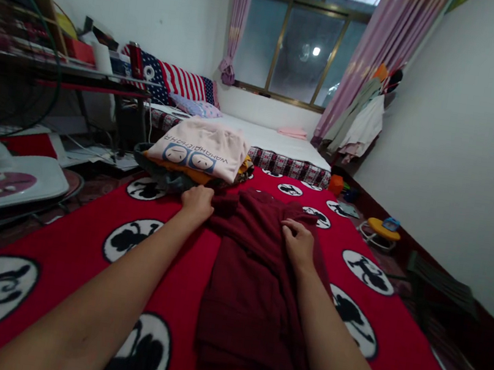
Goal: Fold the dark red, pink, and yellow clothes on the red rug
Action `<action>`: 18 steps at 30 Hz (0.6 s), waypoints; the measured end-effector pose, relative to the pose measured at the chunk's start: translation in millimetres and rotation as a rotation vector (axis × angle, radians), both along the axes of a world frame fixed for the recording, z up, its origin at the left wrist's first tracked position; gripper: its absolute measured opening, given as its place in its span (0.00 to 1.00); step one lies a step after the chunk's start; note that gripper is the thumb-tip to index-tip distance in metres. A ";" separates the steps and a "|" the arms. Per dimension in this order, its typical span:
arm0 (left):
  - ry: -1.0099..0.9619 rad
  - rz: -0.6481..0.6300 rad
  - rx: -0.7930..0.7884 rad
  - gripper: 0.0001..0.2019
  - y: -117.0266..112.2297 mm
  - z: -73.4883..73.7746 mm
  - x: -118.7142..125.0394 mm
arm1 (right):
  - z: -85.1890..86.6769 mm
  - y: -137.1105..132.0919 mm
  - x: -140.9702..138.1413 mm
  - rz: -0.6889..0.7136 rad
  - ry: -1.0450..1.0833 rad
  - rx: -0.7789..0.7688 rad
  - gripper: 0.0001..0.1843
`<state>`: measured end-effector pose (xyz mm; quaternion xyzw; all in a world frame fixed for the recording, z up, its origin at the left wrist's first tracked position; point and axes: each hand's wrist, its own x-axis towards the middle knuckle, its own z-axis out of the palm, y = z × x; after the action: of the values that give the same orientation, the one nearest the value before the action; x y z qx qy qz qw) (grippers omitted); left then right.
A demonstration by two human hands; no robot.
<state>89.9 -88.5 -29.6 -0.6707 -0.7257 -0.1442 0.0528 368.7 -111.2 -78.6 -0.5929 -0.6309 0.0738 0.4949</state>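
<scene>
A maroon long-sleeved top, which looks like a sweatshirt, lies partly folded on the red blanket in front of me. My left hand is closed on the end of its sleeve, stretched out to the left. On the upper right part of the same garment is my right hand, fingers bent and thumb and forefinger together at the cloth; the fingertips are partly hard to make out. Just beyond my left hand sits a pile of folded clothes, with a pale pink printed top uppermost.
Behind the blanket stands a bed with a white sheet. A cluttered desk and a white fan base are at the left. On the right floor are a yellow stool and a dark folding seat. Clothes hang by the curtain.
</scene>
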 end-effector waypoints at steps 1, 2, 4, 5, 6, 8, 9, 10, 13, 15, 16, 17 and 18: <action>-0.029 -0.004 -0.005 0.14 2.1 -1.6 -2.9 | 3.6 -2.8 -4.1 0.003 0.021 0.017 0.13; -0.076 -0.011 0.020 0.14 3.7 -2.2 -4.0 | 7.4 -5.7 -9.0 0.014 0.051 0.031 0.12; -0.234 -0.058 0.124 0.15 5.5 0.6 -1.1 | 15.5 -11.5 -21.1 0.068 0.133 0.037 0.12; -0.343 -0.106 0.181 0.15 5.8 3.9 2.8 | 19.5 -14.0 -28.2 0.120 0.192 0.015 0.12; -0.458 -0.168 0.228 0.15 5.7 8.1 8.0 | 23.2 -16.4 -35.7 0.185 0.269 -0.031 0.13; -0.665 -0.313 0.284 0.14 3.6 17.0 21.8 | 29.6 -20.7 -50.8 0.360 0.458 -0.199 0.18; -0.756 -0.387 0.294 0.13 1.4 20.7 30.0 | 32.6 -22.8 -57.7 0.453 0.562 -0.300 0.21; -0.834 -0.458 0.289 0.13 -1.7 23.5 38.4 | 35.5 -24.8 -63.6 0.528 0.666 -0.385 0.24; -0.996 -0.680 0.191 0.13 -15.6 26.2 62.6 | 45.3 -29.6 -72.3 0.629 0.947 -0.450 0.26; -1.038 -0.851 0.080 0.15 -26.8 25.6 74.6 | 53.0 -29.4 -69.2 0.620 1.086 -0.376 0.24; -1.041 -0.931 0.037 0.17 -32.2 25.6 78.9 | 56.7 -27.6 -64.8 0.603 1.137 -0.333 0.21; -1.032 -0.995 0.016 0.18 -36.9 26.0 81.9 | 60.1 -24.7 -58.5 0.580 1.176 -0.292 0.19; -1.013 -1.029 0.019 0.20 -40.6 26.8 83.6 | 62.9 -20.7 -50.3 0.548 1.201 -0.245 0.16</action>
<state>173.5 -129.2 -2.8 -0.7778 -0.2521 -0.4502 -0.3588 318.4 -131.9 -15.7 -0.3193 -0.3606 0.5849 0.6526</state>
